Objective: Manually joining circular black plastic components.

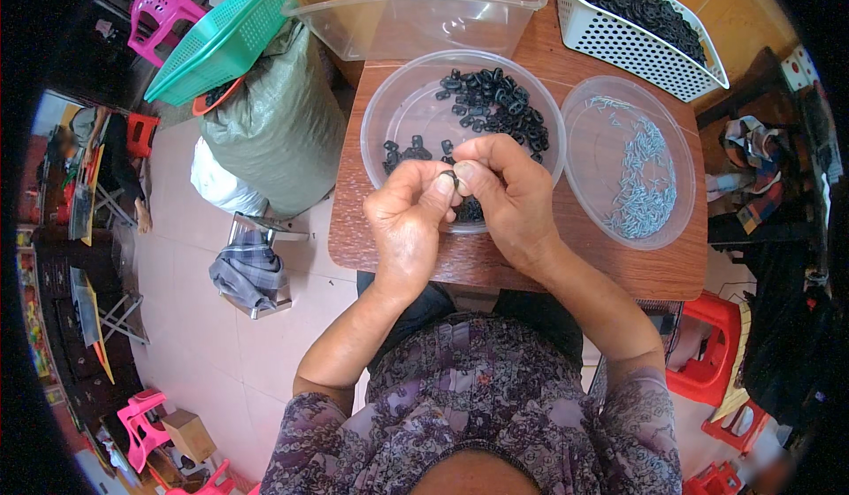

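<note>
Over the near side of a clear round tub, both my hands meet at the fingertips. A small black piece is pinched between the thumb and fingers of my left hand. My right hand is closed in a pinch against the same piece; whether it also holds something tiny is hidden by the fingers. Many small black plastic parts lie in the tub, heaped at its far right and near side. To the right, a shallow clear round tray holds a spread of small silvery screw-like pins.
A white perforated basket full of black parts stands at the table's far right. Behind the tub is a clear rectangular bin. Left of the brown table stand a stuffed sack, green baskets and a stool with a cloth.
</note>
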`<state>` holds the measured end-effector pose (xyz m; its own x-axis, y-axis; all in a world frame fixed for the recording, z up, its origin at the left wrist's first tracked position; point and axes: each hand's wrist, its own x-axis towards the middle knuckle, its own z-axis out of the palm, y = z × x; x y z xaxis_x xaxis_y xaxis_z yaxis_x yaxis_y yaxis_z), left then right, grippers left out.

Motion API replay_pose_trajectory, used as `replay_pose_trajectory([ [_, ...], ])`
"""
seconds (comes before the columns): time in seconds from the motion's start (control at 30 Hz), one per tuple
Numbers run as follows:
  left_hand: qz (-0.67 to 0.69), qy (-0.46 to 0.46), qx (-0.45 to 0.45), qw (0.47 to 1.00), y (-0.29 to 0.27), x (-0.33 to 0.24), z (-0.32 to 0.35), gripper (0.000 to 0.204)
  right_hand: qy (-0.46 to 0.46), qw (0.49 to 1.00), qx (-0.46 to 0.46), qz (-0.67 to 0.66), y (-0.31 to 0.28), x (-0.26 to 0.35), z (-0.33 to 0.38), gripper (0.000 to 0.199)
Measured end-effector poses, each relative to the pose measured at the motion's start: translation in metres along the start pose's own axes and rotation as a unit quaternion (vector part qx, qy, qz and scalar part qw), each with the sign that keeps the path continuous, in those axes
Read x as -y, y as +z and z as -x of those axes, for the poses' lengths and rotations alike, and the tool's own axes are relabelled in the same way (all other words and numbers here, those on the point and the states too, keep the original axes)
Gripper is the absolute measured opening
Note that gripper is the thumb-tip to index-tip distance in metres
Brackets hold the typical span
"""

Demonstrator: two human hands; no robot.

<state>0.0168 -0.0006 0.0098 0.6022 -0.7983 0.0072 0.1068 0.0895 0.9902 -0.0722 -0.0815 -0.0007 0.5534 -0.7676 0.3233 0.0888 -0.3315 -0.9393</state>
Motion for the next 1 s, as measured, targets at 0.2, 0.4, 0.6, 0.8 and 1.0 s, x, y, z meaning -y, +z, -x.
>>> replay_pose_trajectory([
  [0.2, 0.080, -0.058, -0.014, 0.995, -0.005, 0.002, -0.007, 0.007, 0.061, 0.993, 0.034, -0.094, -0.004, 0.006, 0.000, 0.009],
  [0.4, 0.070, -0.050, -0.005, 0.996, -0.003, 0.002, -0.006, 0.009, 0.076, 0.992, 0.051, -0.082, -0.005, 0.008, -0.001, 0.006],
  [0.6, 0.030, -0.029, -0.015, 0.999, 0.003, 0.001, 0.000, 0.009, -0.019, 0.995, 0.037, 0.094, -0.005, -0.003, 0.000, 0.002],
  [0.8, 0.053, -0.001, -0.027, 0.998, 0.007, 0.006, 0.000, 0.008, -0.129, 0.977, -0.022, 0.171, 0.002, -0.003, -0.004, 0.002],
  [1.0, 0.052, 0.044, -0.056, 0.996, 0.007, 0.008, -0.003, 0.008, -0.172, 0.956, -0.052, 0.232, 0.012, -0.002, -0.009, 0.002],
])
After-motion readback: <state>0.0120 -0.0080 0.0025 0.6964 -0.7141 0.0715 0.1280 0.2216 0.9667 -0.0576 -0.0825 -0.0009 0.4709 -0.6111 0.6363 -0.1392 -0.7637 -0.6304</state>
